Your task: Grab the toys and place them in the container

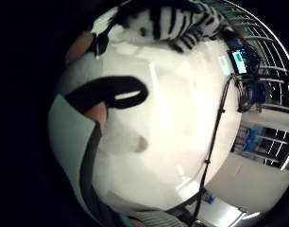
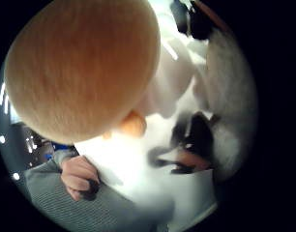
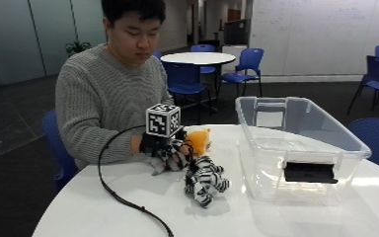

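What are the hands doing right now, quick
Right hand: gloved, on the table between the orange plush toy and the zebra toy; grip cannot be told.
Bare hand: fingers curled, holding nothing visible.

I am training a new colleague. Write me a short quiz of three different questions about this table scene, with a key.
1. True or false: the zebra toy already lies inside the clear plastic container.
2. Multiple choice: what colour is the plush toy close to the gloved right hand? A) orange B) green C) purple
3. Fill in: the container stands on the white ____.

Key
1. False: the zebra toy lies on the table, beside the container.
2. A. In the thumb side palm view the orange toy fills much of the picture; whether the fingers hold it cannot be seen.
3. table
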`<state>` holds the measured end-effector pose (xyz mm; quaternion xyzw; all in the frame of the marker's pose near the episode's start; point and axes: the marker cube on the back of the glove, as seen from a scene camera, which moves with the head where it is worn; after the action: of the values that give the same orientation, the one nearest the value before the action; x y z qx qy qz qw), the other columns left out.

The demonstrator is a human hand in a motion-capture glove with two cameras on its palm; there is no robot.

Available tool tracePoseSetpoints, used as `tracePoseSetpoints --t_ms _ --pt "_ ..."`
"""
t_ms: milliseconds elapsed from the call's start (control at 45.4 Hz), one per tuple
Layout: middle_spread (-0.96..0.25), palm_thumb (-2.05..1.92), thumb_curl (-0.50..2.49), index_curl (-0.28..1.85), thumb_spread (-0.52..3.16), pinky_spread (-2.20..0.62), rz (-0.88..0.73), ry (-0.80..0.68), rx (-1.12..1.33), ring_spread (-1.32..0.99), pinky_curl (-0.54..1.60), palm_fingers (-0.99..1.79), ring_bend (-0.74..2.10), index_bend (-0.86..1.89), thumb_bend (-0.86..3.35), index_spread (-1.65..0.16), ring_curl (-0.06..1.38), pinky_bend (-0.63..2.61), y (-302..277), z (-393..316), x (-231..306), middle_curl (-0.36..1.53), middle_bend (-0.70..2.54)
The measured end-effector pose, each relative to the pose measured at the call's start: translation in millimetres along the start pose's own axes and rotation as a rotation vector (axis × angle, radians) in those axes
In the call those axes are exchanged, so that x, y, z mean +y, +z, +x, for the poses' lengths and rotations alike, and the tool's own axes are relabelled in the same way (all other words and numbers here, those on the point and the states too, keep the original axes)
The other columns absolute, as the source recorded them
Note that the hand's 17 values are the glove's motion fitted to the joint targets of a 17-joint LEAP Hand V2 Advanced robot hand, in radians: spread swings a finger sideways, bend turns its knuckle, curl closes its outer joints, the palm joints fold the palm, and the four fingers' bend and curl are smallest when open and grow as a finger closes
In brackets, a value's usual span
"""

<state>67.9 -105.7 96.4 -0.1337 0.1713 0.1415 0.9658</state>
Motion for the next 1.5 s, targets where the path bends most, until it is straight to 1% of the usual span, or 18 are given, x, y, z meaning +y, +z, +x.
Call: tracePoseSetpoints --t_ms 44,88,198,220,309,485,595,661,750,794,860,948,992,1058,1213,1257,1345,1499 --pt "-0.14 0.41 0.44 0.35 1.49 -0.26 0.055 0.015 -0.008 -0.27 0.39 0.5 0.89 0.17 0.21 -0.38 0.29 1.3 -0.2 1.6 -2.7 0.23 0.21" --pt "-0.16 0.49 0.49 0.35 1.42 -0.31 0.099 0.022 -0.025 -0.31 0.37 0.61 0.89 0.19 0.23 -0.39 0.28 1.23 -1.0 3.4 -5.6 0.26 0.29" --pt "-0.2 0.62 0.59 0.42 1.26 -0.37 0.16 0.013 -0.09 -0.4 0.35 0.89 0.92 0.35 0.25 -0.39 0.32 1.11 -5.8 8.4 -12.1 0.32 0.41" --pt "-0.21 0.64 0.61 0.45 1.23 -0.38 0.161 0.009 -0.101 -0.41 0.35 0.97 0.93 0.41 0.26 -0.39 0.33 1.08 -7.0 9.8 -12.9 0.33 0.45" --pt "-0.22 0.66 0.67 0.52 1.13 -0.4 0.145 0.004 -0.109 -0.45 0.35 1.11 0.97 0.55 0.26 -0.37 0.36 0.99 -12.4 12.7 -12.0 0.39 0.56" --pt "-0.23 0.67 0.79 0.65 0.93 -0.43 0.131 -0.025 -0.14 -0.5 0.38 1.08 1.01 0.67 0.26 -0.32 0.42 0.97 -44.0 18.1 -7.6 0.47 0.67" --pt "-0.24 0.67 0.86 0.69 0.81 -0.44 0.198 -0.157 -0.152 -0.51 0.4 1.05 1.03 0.69 0.26 -0.3 0.45 0.98 -102.7 6.6 -18.8 0.51 0.7" --pt "-0.24 0.66 0.9 0.71 0.75 -0.44 0.254 -0.25 -0.1 -0.52 0.41 1.03 1.03 0.69 0.26 -0.29 0.46 1.0 -144.1 3.6 -40.6 0.53 0.71" --pt "-0.24 0.65 0.95 0.74 0.67 -0.45 0.32 -0.331 0.033 -0.53 0.43 1.0 1.03 0.69 0.26 -0.28 0.48 1.01 -196.1 14.4 -90.0 0.55 0.71" --pt "-0.24 0.65 0.97 0.75 0.63 -0.45 0.315 -0.326 -0.051 -0.53 0.43 1.0 1.04 0.7 0.26 -0.28 0.49 1.02 -218.8 8.9 -112.7 0.56 0.71" --pt "-0.24 0.64 1.0 0.77 0.58 -0.45 0.29 -0.26 -0.18 -0.53 0.44 0.98 1.04 0.69 0.26 -0.27 0.5 1.02 -240.7 -5.3 -145.7 0.58 0.71" --pt "-0.25 0.63 1.04 0.79 0.52 -0.45 0.287 -0.221 -0.068 -0.54 0.45 0.96 1.04 0.69 0.26 -0.27 0.51 1.04 -242.9 -7.7 -185.2 0.6 0.7" --pt "-0.25 0.62 1.06 0.8 0.49 -0.44 0.277 -0.199 -0.067 -0.54 0.45 0.96 1.04 0.68 0.26 -0.26 0.52 1.04 -241.3 -17.1 -200.9 0.61 0.7" --pt "-0.25 0.62 1.09 0.81 0.45 -0.45 0.238 -0.153 -0.147 -0.54 0.45 0.94 1.04 0.68 0.26 -0.27 0.53 1.05 -237.6 -48.6 -226.7 0.62 0.69" --pt "-0.26 0.6 1.15 0.85 0.38 -0.44 0.171 -0.106 0.041 -0.54 0.46 0.89 1.03 0.66 0.26 -0.27 0.55 1.07 -210.6 -117.8 -300.5 0.66 0.67" --pt "-0.26 0.6 1.16 0.86 0.37 -0.44 0.141 -0.133 0.085 -0.55 0.47 0.86 1.02 0.65 0.26 -0.27 0.56 1.08 -201.9 -134.2 -318.3 0.67 0.66" --pt "-0.27 0.59 1.19 0.87 0.35 -0.44 0.075 -0.234 0.021 -0.55 0.47 0.82 1.0 0.64 0.26 -0.28 0.56 1.08 -190.7 -159.4 -341.3 0.68 0.64" --pt "-0.28 0.58 1.23 0.89 0.33 -0.43 0.006 -0.256 0.028 -0.56 0.47 0.74 0.98 0.59 0.26 -0.3 0.58 1.13 -174.5 -164.3 -355.0 0.7 0.58"
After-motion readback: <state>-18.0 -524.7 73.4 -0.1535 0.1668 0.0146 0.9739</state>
